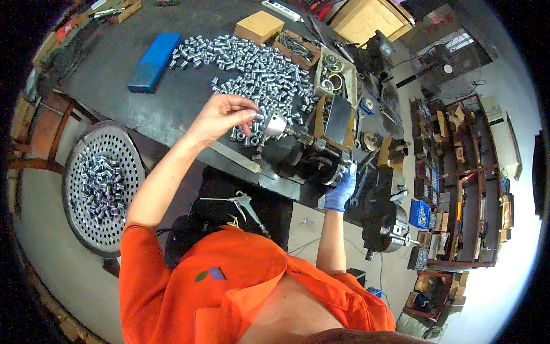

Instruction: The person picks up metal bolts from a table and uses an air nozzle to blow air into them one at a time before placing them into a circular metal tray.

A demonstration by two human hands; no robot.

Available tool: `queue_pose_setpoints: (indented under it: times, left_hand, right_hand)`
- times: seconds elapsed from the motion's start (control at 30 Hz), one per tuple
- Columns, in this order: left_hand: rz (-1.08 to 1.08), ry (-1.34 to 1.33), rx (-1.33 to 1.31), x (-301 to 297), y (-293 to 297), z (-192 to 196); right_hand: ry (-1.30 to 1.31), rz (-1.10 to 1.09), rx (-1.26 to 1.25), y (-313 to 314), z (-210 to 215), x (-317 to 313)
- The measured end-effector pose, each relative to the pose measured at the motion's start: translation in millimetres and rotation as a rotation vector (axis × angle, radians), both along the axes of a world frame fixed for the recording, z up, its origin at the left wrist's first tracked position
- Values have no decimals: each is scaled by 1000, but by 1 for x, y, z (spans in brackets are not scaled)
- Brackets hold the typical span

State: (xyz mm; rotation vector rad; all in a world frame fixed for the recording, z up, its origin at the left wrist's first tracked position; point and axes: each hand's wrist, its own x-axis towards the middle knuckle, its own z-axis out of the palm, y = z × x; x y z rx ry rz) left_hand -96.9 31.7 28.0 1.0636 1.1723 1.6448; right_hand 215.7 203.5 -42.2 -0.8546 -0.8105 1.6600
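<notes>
My bare left hand [225,118] pinches a small shiny metal sleeve [259,116] between thumb and fingers. The sleeve is at the face of a round steel chuck [275,124] on a small bench machine [298,159]; whether it sits inside the jaws I cannot tell. My right hand [341,190], in a blue glove, is closed at the other end of that machine. Its fingers hide what they grip. Just beyond the chuck, a big heap of loose metal sleeves [258,69] spreads over the dark bench [114,74].
A perforated round metal stool [76,215] at left carries more sleeves. An air blow gun [243,203] hangs below the bench edge. A blue block [153,63], a cardboard box [259,27] and a parts tray [347,80] stand on the bench. Shelving [467,200] is at right.
</notes>
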Motion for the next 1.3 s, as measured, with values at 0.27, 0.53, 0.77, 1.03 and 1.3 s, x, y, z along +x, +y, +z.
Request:
queue_pose_setpoints:
  times: [0.27, 0.53, 0.77, 1.03, 1.3]
  left_hand:
    - [-33, -29, -14, 4, 16, -5]
    - [-82, 18, 15, 1, 16, -5]
    - [-71, -14, -79, 3, 16, 3]
    - [-96, -75, -112, 5, 11, -1]
    - [-92, -53, -45, 8, 12, -1]
  right_hand:
    - [-179, -167, -39, -2, 4, -3]
    - [43, 36, -9, -28, 26, 26]
    - [-35, -2, 110, -19, 76, 20]
    - [-33, 108, 233, -18, 79, 20]
    - [-31, -30, 121, -17, 84, 12]
